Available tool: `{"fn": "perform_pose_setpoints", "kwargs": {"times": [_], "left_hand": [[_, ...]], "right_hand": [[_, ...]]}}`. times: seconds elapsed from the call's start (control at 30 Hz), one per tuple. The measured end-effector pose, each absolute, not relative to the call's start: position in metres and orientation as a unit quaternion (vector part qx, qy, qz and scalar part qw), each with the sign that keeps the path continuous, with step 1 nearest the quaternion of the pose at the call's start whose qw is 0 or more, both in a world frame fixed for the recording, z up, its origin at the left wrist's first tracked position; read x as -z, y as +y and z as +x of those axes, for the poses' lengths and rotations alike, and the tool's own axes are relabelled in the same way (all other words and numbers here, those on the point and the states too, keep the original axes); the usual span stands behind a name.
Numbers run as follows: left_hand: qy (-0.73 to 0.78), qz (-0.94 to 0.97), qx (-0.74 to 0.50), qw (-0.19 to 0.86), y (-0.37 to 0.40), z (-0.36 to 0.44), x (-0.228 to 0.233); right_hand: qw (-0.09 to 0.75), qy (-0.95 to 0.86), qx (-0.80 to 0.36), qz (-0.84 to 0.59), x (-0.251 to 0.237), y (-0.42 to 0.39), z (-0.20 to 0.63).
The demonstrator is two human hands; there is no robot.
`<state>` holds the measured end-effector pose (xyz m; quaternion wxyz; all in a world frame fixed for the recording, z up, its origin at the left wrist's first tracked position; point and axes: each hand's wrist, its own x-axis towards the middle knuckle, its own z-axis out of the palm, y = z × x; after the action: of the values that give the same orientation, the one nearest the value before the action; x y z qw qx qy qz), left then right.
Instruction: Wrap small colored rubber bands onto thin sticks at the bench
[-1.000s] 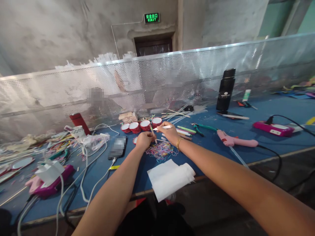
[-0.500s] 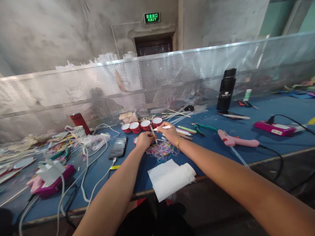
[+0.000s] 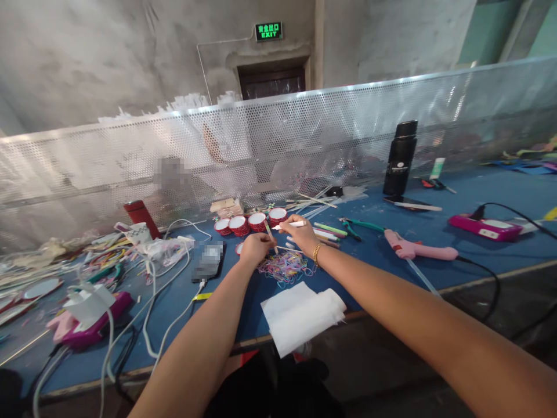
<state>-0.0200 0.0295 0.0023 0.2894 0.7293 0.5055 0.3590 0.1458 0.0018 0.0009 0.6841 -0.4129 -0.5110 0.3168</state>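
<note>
My left hand (image 3: 256, 249) is closed around a thin, flat wooden stick (image 3: 270, 233), which stands tilted up from the fingers. In my right hand (image 3: 301, 233) is a white marker pen (image 3: 289, 224), its tip pointing left close beside the stick. I cannot tell whether the tip touches it. Below both hands lies a loose heap of coloured rubber bands (image 3: 287, 267). Just beyond them is a row of several small red-sided drums (image 3: 257, 220) with white tops. More marker pens (image 3: 326, 233) lie right of my right hand.
A folded white cloth (image 3: 304, 316) lies at the near table edge. Rightward are green-handled pliers (image 3: 359, 226), a pink glue gun (image 3: 418, 247), a black flask (image 3: 400, 159) and a magenta power strip (image 3: 485, 227). On the left are a phone (image 3: 209, 261), white cables and a red flask (image 3: 143, 217).
The marker tip has shifted slightly to the right, away from the stick. My left hand and the stick stay almost where they were.
</note>
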Motion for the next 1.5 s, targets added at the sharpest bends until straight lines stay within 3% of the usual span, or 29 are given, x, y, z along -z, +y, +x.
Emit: {"fn": "perform_pose_setpoints", "kwargs": {"times": [1.5], "left_hand": [[0.508,0.732,-0.356,0.282,0.0288,-0.0213,-0.0024]], "right_hand": [[0.674,-0.530,-0.310,-0.411,-0.0010,0.0003,0.1447]]}}
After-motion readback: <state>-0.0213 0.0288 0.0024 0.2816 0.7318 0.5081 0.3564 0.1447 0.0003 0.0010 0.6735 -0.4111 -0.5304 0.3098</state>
